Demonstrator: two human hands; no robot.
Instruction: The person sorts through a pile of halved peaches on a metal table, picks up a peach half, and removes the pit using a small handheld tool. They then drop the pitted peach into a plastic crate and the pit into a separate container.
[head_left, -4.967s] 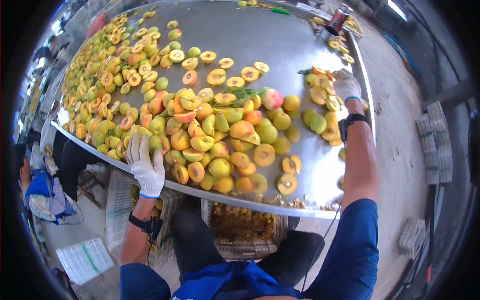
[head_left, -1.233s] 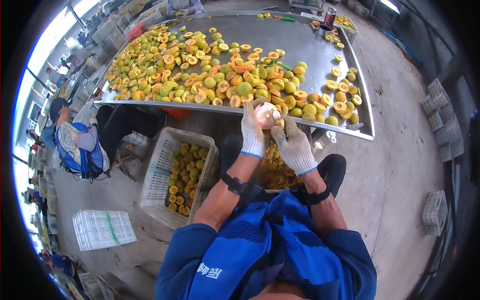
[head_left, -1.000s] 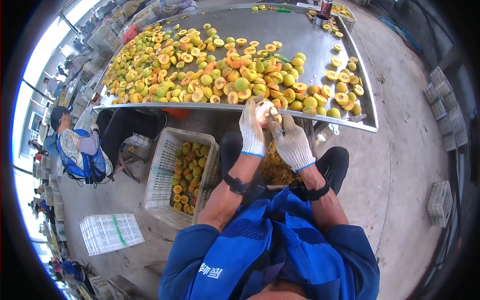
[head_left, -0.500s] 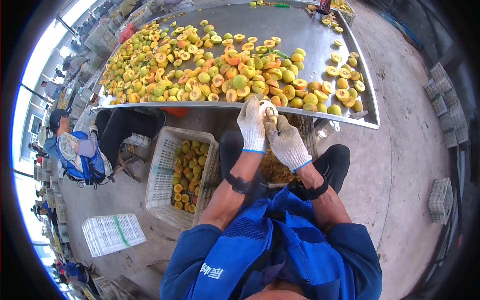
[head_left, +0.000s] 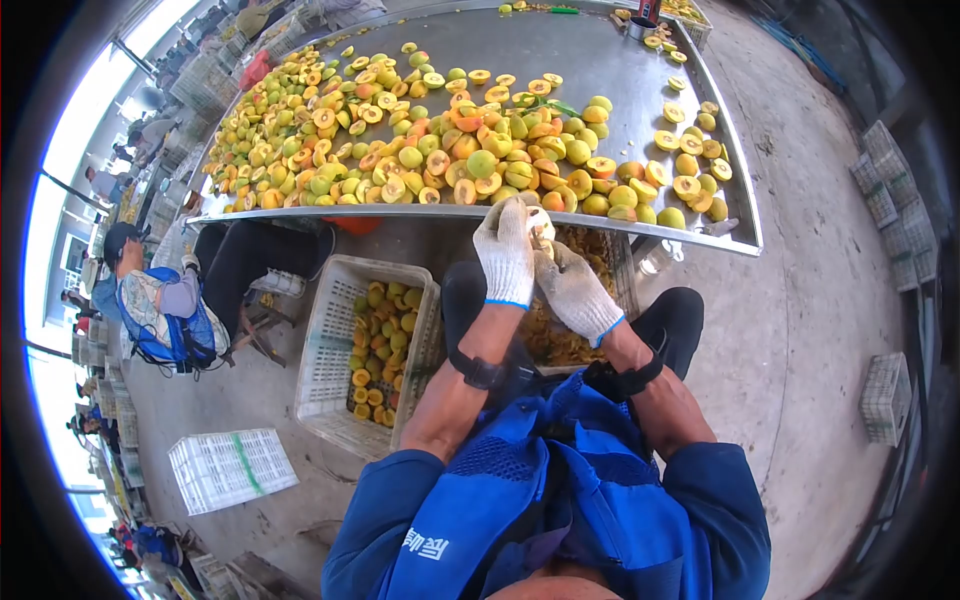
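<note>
My left hand (head_left: 506, 250), in a white knitted glove with a blue cuff, is closed round a small piece of fruit (head_left: 541, 226) just below the table's front edge. My right hand (head_left: 577, 292), gloved the same way with dirty fingers, touches the fruit from the right with its fingers pinched together. Whatever lies between those fingers is too small to make out. Beyond both hands, many halved yellow-green fruits (head_left: 482, 164) are heaped on the metal table (head_left: 590, 55).
A white crate (head_left: 322, 375) with halved fruit stands left of my legs. Below my hands is a container of orange-brown pieces (head_left: 560, 345). A seated person (head_left: 175, 310) is at the left. An upturned white crate (head_left: 232, 470) lies on the floor.
The fingers of my right hand have shifted slightly down and right against the fruit. My left hand remains closed round it. The whole view has moved a little.
</note>
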